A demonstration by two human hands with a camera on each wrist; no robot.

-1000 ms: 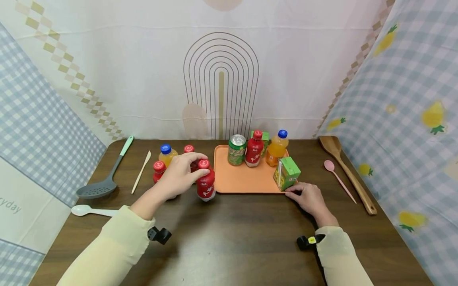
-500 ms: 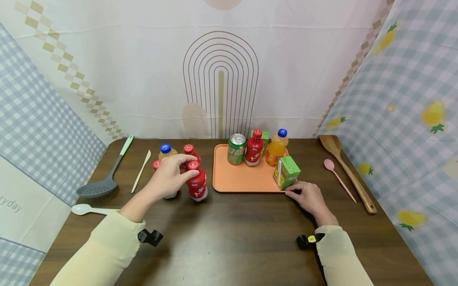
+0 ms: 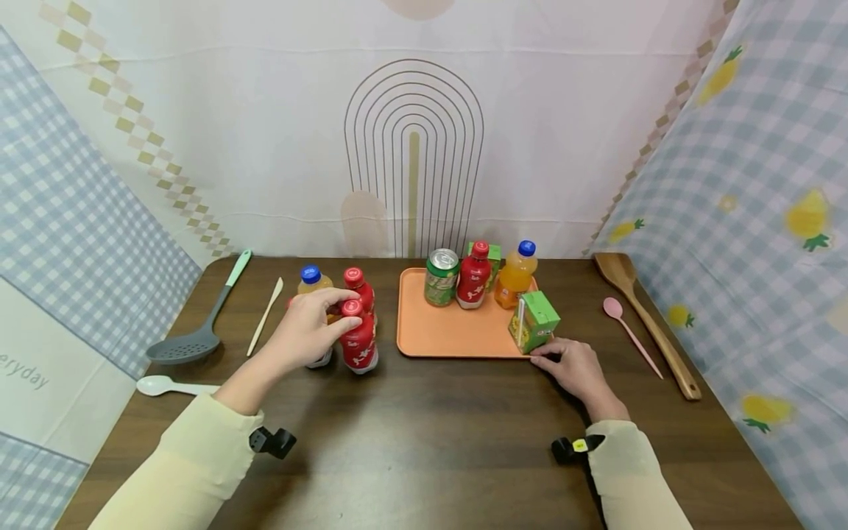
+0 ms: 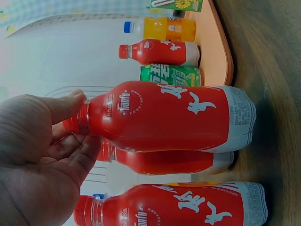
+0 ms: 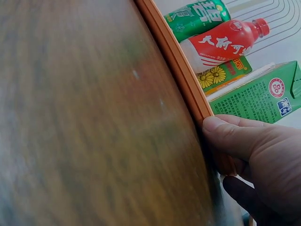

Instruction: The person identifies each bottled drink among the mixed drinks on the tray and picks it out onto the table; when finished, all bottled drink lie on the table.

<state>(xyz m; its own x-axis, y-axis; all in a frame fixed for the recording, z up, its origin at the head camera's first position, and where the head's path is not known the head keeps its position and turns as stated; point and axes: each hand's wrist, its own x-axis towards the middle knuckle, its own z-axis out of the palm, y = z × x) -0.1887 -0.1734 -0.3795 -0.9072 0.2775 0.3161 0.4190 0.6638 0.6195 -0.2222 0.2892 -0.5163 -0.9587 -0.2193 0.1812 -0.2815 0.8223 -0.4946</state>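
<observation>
My left hand (image 3: 303, 329) grips a red plastic drink bottle (image 3: 360, 347) by its capped neck, thumb on one side and fingers on the other. In the left wrist view that bottle (image 4: 169, 115) has a white base, and two more red bottles (image 4: 188, 207) stand close by, one behind it and one beside it. At the orange tray's (image 3: 437, 340) near right corner, my right hand (image 3: 575, 368) pinches the rim, thumb on the outer edge. Just above those fingers stands a green juice carton (image 3: 534, 322) on the tray.
The tray also carries a green soda can (image 3: 441, 278), a red bottle (image 3: 473, 276), an orange soda bottle (image 3: 517, 276) and another green carton. Left lie a slotted turner (image 3: 188, 346), a cream knife (image 3: 265, 316) and a white spoon (image 3: 155, 385); right, a wooden spatula (image 3: 645, 316) and pink spoon (image 3: 612, 308).
My left hand has carried the red bottle left, away from the tray and in among the other bottles. The right hand stays at the tray corner.
</observation>
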